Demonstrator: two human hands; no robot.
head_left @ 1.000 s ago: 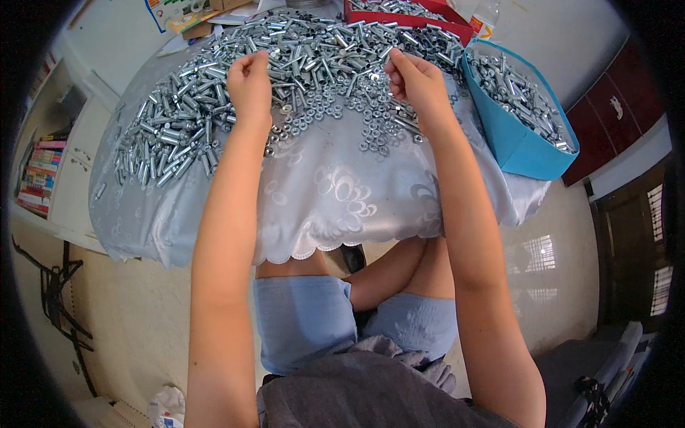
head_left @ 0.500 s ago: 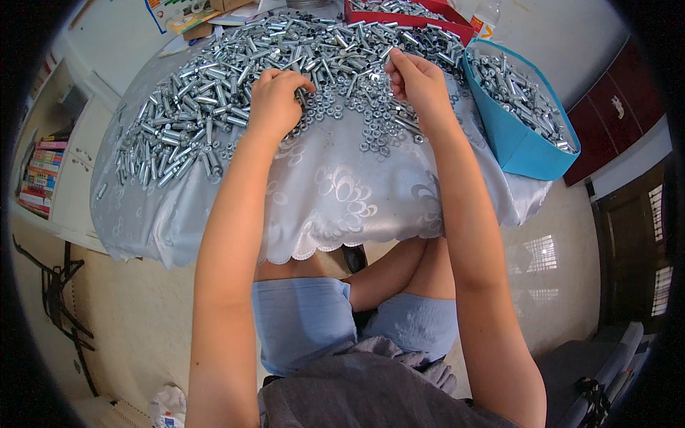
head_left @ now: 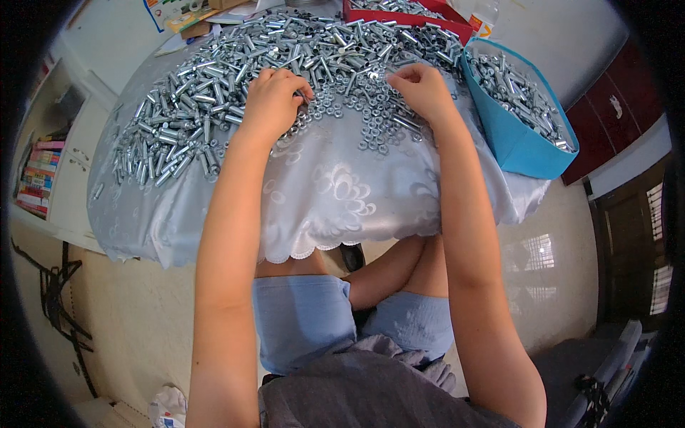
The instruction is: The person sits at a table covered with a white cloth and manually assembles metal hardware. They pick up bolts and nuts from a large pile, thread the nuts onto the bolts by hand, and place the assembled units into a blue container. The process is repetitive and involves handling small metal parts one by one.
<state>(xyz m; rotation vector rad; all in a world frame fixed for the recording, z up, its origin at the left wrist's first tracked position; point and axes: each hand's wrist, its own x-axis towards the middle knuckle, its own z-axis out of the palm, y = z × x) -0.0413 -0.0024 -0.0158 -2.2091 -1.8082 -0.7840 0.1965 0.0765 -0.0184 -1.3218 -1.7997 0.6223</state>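
A table under a shiny white tablecloth (head_left: 335, 192) carries a wide heap of silver bolts (head_left: 200, 93) and a patch of small nuts (head_left: 371, 121) near its front middle. My left hand (head_left: 275, 100) rests knuckles-up on the nuts at the edge of the bolt heap, fingers curled; whatever lies under them is hidden. My right hand (head_left: 421, 89) hovers over the nuts with its fingertips pinched together, and what they pinch is too small to tell.
A blue bin (head_left: 517, 139) holding bolts stands at the table's right edge. A red tray (head_left: 407, 14) of metal parts sits at the back. Papers and cardboard (head_left: 189, 14) lie at the back left. A shelf with books (head_left: 36, 171) is at far left.
My left hand has drawn back from the bolt heap toward me and curled its fingers over the nuts. My right hand has barely moved.
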